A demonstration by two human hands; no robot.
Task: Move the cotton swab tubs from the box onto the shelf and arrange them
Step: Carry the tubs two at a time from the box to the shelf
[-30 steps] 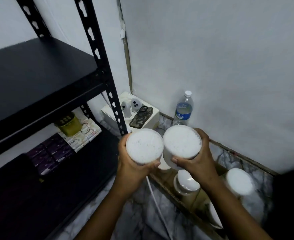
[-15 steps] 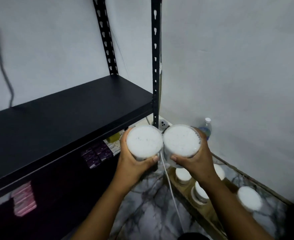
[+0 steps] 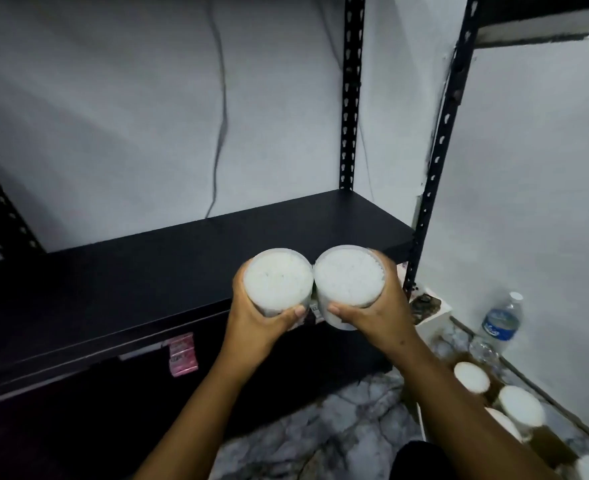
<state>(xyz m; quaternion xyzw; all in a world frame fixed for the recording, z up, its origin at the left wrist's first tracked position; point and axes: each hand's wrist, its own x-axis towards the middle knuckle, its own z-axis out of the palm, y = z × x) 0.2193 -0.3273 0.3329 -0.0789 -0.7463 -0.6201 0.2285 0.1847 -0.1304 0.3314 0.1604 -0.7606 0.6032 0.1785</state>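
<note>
We find the carry step in hand: the left hand (image 3: 251, 317) grips one tub (image 3: 277, 282), the right hand (image 3: 372, 313) another tub (image 3: 348, 277), rims touching, held before the shelf (image 3: 182, 258), which next requires an upright set-down.

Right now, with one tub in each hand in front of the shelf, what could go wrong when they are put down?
1. The left tub and right tub touch side by side; setting one down may knock the other.
2. Each hand, left hand and right hand, holds its tub low on the wall, so a tub might tip or slip.
3. The tubs are level with the black shelf; a base could catch its front edge.
</note>
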